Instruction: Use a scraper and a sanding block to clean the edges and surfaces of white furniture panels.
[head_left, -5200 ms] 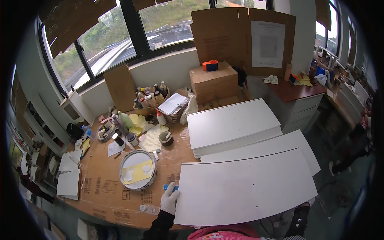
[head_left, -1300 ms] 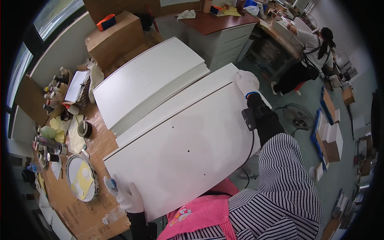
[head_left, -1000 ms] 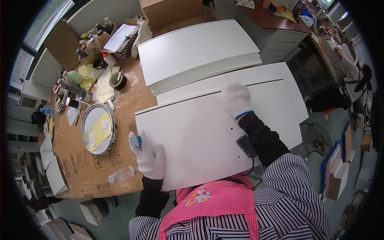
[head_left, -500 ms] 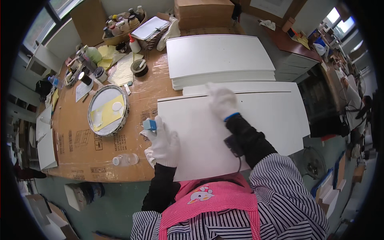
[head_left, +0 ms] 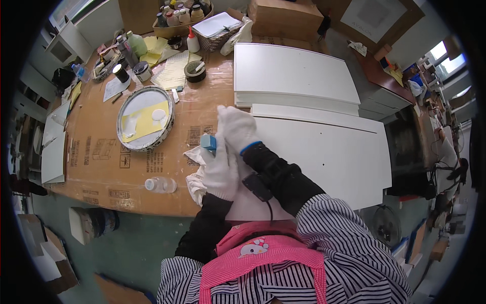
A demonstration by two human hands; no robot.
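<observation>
My left hand [head_left: 221,175], in a white glove, rests at the left edge of a white panel [head_left: 304,152], its fingers pointing away from me. A small blue block [head_left: 208,143] is held at its fingers. Close beside it is my right hand [head_left: 239,129], also gloved, above the panel's left edge. Its fingers are closed and bent; whatever may be in them is hidden. A crumpled white cloth [head_left: 196,186] lies partly under my left hand on the cardboard-covered table [head_left: 101,177].
A stack of white panels [head_left: 296,71] stands behind. To the left are a round tin [head_left: 172,124] topped with yellow paper, a clear plastic bottle [head_left: 161,185] on its side and a roll of tape [head_left: 195,72]. Farther back, a red-capped squeeze bottle [head_left: 193,43] stands near a basket [head_left: 217,38].
My right hand has moved left across the panel, from its middle to its left edge next to my left hand. The left hand still holds the blue block. The whole view has shifted.
</observation>
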